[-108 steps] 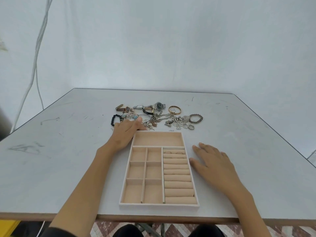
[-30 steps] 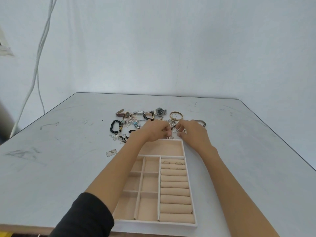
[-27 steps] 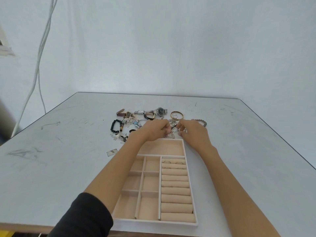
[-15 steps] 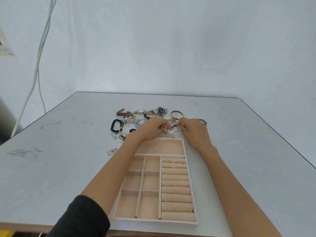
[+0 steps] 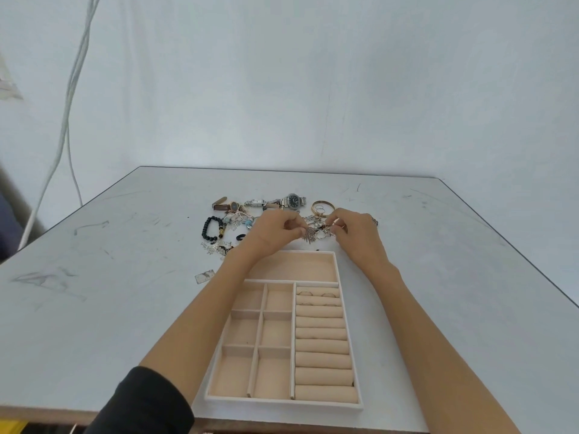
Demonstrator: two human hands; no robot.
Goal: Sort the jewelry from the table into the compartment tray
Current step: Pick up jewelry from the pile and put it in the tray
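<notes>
1. Head view: both bare hands meet above the jewelry pile [image 5: 250, 219], just past the far end of the compartment tray [image 5: 282, 404].
2. Left grip [image 5: 272, 233] has its thumb and fingertips pressed together on a silver pendant [image 5: 310, 235] shaped like a fan, which hangs below them.
3. Right grip [image 5: 357, 236] pinches a tangle of chains and rings [image 5: 326, 233] right next to the pendant; whether the two pieces are linked is too small to tell.
4. On the tabletop [image 5: 109, 308] the pile holds a dark-dial watch [image 5: 293, 200], a small silver watch [image 5: 255, 202], a brown-strap watch [image 5: 224, 204], a gold bangle [image 5: 322, 205] and a black bead bracelet [image 5: 210, 228]. The hands hide the middle of the pile.
5. Two thin rings [image 5: 308, 293] sit in the farthest ring slot on the tray's right side.
6. Left forearm [image 5: 203, 314] crosses the tray's far left corner, covering part of the wide far compartment and of the left rim.
7. Left of the tray, beside that forearm, lies a small card [image 5: 205, 276].
8. White cables [image 5: 65, 120] hang down the wall at the left.
</notes>
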